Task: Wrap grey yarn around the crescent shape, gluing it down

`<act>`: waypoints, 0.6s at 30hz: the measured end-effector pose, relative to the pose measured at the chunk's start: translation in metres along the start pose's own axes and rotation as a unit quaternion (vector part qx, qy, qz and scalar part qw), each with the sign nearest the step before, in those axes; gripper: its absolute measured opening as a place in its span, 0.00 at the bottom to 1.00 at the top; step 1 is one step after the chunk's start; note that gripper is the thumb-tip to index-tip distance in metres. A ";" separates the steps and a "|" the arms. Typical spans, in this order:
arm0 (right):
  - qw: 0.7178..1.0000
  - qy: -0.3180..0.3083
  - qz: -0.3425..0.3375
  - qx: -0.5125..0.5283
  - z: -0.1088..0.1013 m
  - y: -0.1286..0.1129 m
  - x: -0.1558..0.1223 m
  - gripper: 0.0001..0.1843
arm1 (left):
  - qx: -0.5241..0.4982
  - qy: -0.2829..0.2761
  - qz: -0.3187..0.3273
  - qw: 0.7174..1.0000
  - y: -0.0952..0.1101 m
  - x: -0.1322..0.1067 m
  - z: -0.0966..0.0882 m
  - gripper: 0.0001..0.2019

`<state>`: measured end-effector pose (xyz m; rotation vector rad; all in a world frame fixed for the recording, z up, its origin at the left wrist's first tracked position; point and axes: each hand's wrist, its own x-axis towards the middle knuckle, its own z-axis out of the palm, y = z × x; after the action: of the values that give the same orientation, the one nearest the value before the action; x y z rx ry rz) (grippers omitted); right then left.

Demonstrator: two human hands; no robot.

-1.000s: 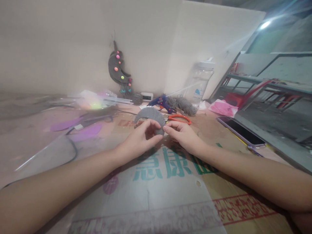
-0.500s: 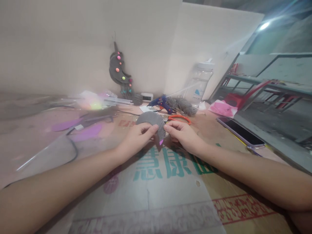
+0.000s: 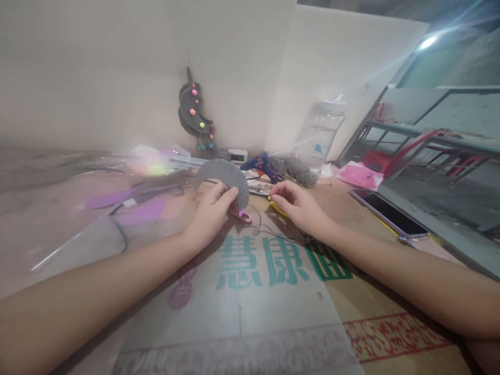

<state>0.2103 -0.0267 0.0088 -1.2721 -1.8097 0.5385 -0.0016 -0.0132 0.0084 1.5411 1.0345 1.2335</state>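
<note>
Since half a second ago we are raising the grey yarn-wrapped crescent [image 3: 222,177] up and to the left, and our right hand [image 3: 299,205] is no longer touching it. Our left hand [image 3: 211,213] is pinching the crescent's right end, thumb and fingers clamped on the wound yarn, so that it is standing arched above the cardboard sheet [image 3: 273,323] with its bare pink tip [image 3: 239,212] pointing down and a loose strand [image 3: 261,227] trailing onto the sheet. Our right hand is lying just beside it, fingers curled over a yellow piece [image 3: 275,207]; we cannot tell whether it is gripping that or only resting there. Large teal Chinese characters [image 3: 269,260] are running across the cardboard, the first two reading 慧康 and the third partly under our right forearm, while red print [image 3: 390,336] near the lower right is too blurred for us to read. Behind the hands, a clear plastic bottle [image 3: 322,133] is standing against the wall, showing a small blue logo whose words we are not making out; its contents are not showing. Beside it are lying a grey yarn skein [image 3: 295,169] and a blue glue gun [image 3: 261,164], and a small white display unit [image 3: 237,154] is showing digits too small to read. Farther left, a clear bag [image 3: 150,161] is holding blurred bright-coloured bits.
</note>
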 end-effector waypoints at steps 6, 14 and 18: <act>0.961 -0.101 -0.191 -0.175 0.006 -0.002 -0.005 0.13 | 0.058 0.006 0.052 0.997 0.001 -0.001 -0.002 0.16; 0.901 -0.223 -0.309 -0.209 0.013 -0.004 -0.008 0.18 | 0.044 -0.018 0.054 0.997 -0.003 -0.001 0.000 0.14; 0.927 -0.154 -0.244 -0.239 0.011 0.000 -0.007 0.13 | 0.050 -0.019 0.065 0.996 -0.004 -0.001 0.000 0.14</act>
<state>0.2020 -0.0321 -0.0006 -1.0058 -2.5295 0.0066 -0.0019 -0.0126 0.0042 1.7255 0.9985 1.2511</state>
